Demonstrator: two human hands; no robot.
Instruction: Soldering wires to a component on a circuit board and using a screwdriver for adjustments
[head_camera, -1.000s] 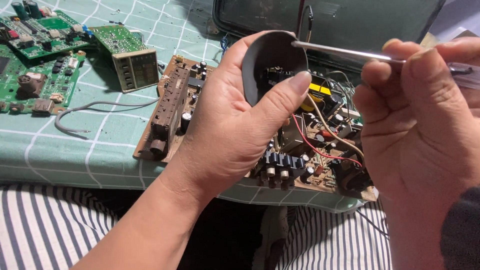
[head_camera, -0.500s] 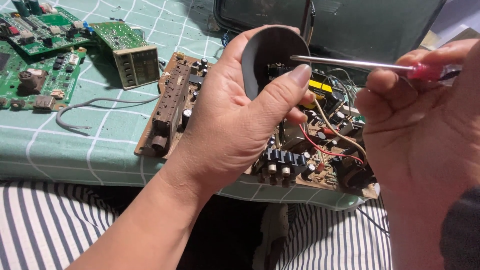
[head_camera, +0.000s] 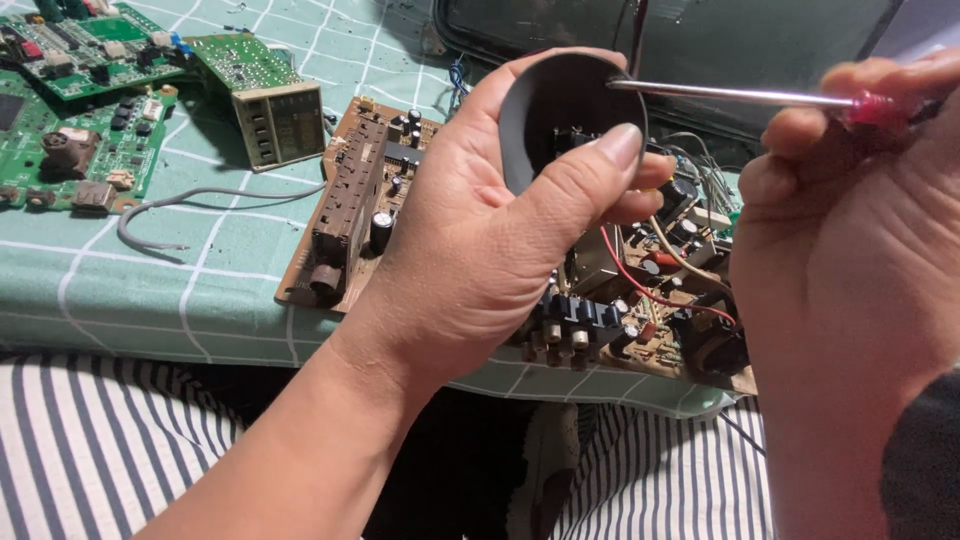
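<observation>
- The left hand (head_camera: 480, 250) is clamped on a dark rubber cup (head_camera: 560, 120), thumb pressed across its front rim and fingers wrapped behind; the cup is held up with its hollow facing the camera, just above the brown circuit board (head_camera: 350, 200).
- Inside the cup's hollow nothing can be made out but shadow — the metal tip of the screwdriver (head_camera: 740, 96) touches its upper right rim.
- The right hand (head_camera: 850, 260) is closed around the screwdriver's red handle, to the right of the cup, the shaft lying nearly level between the two hands.
- Under the cup the brown circuit board lies on the surface (head_camera: 200, 290), which is covered with a pale green checked cloth; its right part, crowded with capacitors, red and white wires and a row of sockets, is largely hidden by the left hand.
- Left of the brown board lie a small green board with a metal can (head_camera: 265, 100) and, farther left, a larger green circuit board (head_camera: 70, 110).
- A loose grey cable (head_camera: 180, 205) curls on the cloth between the green boards and the brown one.
- Behind the cup stands a dark glass screen (head_camera: 700, 40).
- Nearer than the brown board, below the edge of the surface — black-and-white striped fabric (head_camera: 100, 450).
</observation>
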